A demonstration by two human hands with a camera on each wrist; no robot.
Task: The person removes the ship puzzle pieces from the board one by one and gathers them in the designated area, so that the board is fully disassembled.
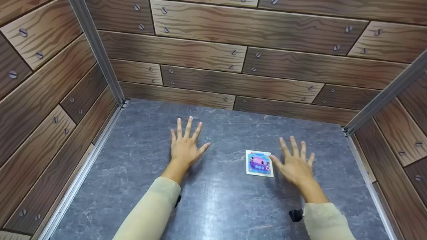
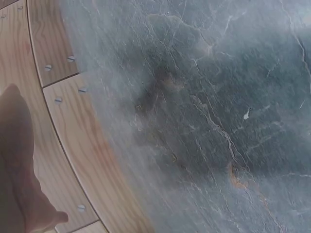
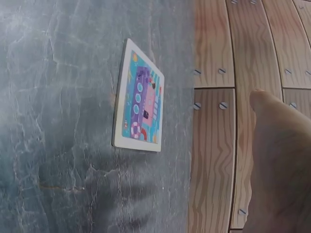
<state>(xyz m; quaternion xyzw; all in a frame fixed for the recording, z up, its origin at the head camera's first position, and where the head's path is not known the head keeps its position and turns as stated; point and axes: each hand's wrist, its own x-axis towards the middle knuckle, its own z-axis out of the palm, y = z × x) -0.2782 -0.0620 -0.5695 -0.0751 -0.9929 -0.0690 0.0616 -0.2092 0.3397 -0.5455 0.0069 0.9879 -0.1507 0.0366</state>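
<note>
A square card with a white border and a pink and purple ship picture (image 1: pixel 259 163) lies flat on the grey marbled surface. In the head view my right hand (image 1: pixel 296 165) is just right of it, fingers spread, with the thumb tip overlapping the card's right edge. The right wrist view shows the card (image 3: pixel 140 99) apart from the thumb side of that hand (image 3: pixel 282 155). My left hand (image 1: pixel 185 149) is stretched out farther left, palm down, fingers straight and holding nothing. Only part of the left hand (image 2: pixel 17 165) enters the left wrist view.
Wood-plank patterned walls stand at the back (image 1: pixel 200 43), left (image 1: pixel 43 133) and right (image 1: pixel 400 133). Metal strips (image 1: pixel 83 173) edge the grey surface (image 1: pixel 220 200). A small black device (image 1: pixel 296 215) sits at the right wrist.
</note>
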